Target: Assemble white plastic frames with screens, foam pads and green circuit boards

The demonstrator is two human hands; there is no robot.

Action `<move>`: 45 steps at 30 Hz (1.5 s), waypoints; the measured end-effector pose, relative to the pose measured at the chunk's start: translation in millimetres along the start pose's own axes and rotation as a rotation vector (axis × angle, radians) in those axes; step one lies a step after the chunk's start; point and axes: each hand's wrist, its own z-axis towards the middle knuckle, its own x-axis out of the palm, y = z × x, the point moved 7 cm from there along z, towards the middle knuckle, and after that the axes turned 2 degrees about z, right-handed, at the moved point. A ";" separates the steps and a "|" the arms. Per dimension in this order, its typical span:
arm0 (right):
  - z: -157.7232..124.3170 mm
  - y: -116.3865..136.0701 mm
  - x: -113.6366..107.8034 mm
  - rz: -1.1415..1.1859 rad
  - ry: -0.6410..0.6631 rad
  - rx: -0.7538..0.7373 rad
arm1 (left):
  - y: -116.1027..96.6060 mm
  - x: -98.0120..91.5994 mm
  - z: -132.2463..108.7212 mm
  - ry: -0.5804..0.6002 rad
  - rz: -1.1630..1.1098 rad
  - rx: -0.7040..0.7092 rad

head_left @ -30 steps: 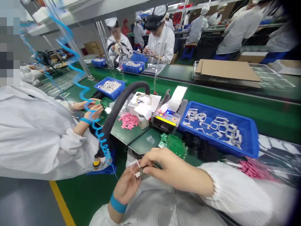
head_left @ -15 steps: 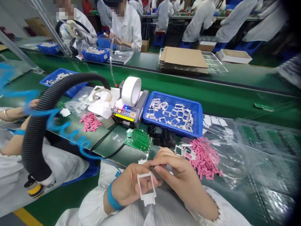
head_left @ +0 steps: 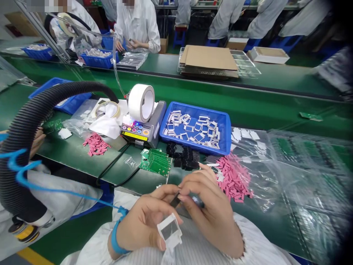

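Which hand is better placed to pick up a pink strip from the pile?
Probably the right hand: it lies beside the pink strips, though its fingers pinch a small dark piece. The left hand is farther and holds a white plastic frame.

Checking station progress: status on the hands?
Left hand gripping white frame. Right hand pinching small dark piece. Pink strips just beyond right hand.

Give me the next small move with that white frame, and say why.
Probably bring the small dark piece pinched in the right hand down to the white frame held in the left hand. The hands are close together, with the piece just above the frame, though exactly what the piece is cannot be made out.
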 end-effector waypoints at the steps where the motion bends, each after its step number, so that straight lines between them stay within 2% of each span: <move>1: -0.1 -0.7 0.2 0.007 0.001 0.009 | -0.8 0.2 0.2 -0.004 0.015 0.004; 16: -6.7 -6.6 2.9 0.119 0.011 0.068 | 3.9 -0.2 -5.4 0.004 0.106 0.043; 27: -5.4 -5.9 12.6 -0.053 0.071 0.006 | 6.5 -3.7 -3.8 -0.043 0.118 -0.026; 32: -8.4 0.8 11.5 -0.076 0.082 -0.063 | 18.2 -11.5 -3.3 -0.109 -0.140 -0.112; 34: -15.1 -4.1 12.0 -0.018 0.124 -0.028 | 20.0 -19.1 -3.9 -0.155 -0.261 -0.095; 37: -35.7 -31.4 31.4 0.025 0.308 0.130 | 21.7 -32.7 -5.0 -0.218 -0.392 -0.059; 40: -59.6 -64.1 55.9 -0.095 0.461 0.235 | 26.0 -39.6 -5.2 -0.239 -0.472 -0.077; 43: -61.8 -72.5 56.9 -0.132 0.447 0.240 | 29.5 -38.1 -4.0 -0.230 -0.484 -0.104; 45: -47.6 -57.9 43.0 -0.098 0.370 0.171 | 30.2 -34.5 -3.1 -0.219 -0.467 -0.111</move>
